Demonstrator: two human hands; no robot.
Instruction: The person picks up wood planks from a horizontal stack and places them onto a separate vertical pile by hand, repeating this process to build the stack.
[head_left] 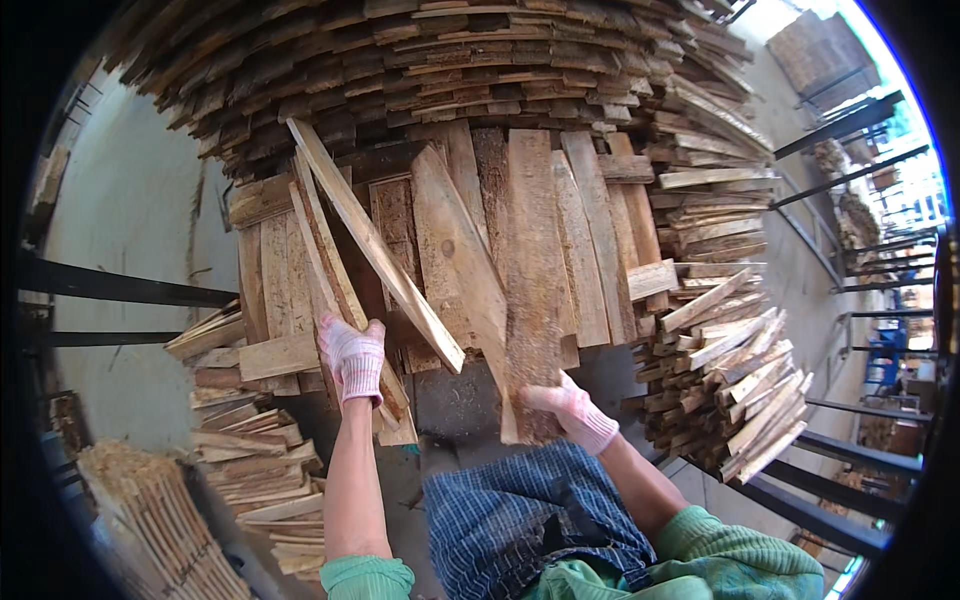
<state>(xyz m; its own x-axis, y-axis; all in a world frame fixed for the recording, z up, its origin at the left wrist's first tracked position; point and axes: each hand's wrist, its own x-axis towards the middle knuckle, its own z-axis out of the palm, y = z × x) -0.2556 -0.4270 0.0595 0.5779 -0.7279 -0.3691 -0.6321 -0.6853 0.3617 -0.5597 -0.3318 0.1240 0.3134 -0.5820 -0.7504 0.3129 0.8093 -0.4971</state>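
My left hand (352,357), in a pink and white work glove, grips the lower end of a few thin wooden slats (330,265) that lean up and to the left against a stack. My right hand (572,410), gloved the same way, holds the bottom end of a wide rough plank (535,270) that stands nearly upright beside other loose planks (455,250). Both boards rest against a big wood stack (440,70) in front of me. My blue checked apron (520,520) shows below the hands.
Piles of short wooden slats lie at the right (730,370) and lower left (250,460). Black metal rack bars (110,285) cross the left side, and more bars (850,175) stand at the right. A grey concrete floor (130,210) lies around the piles.
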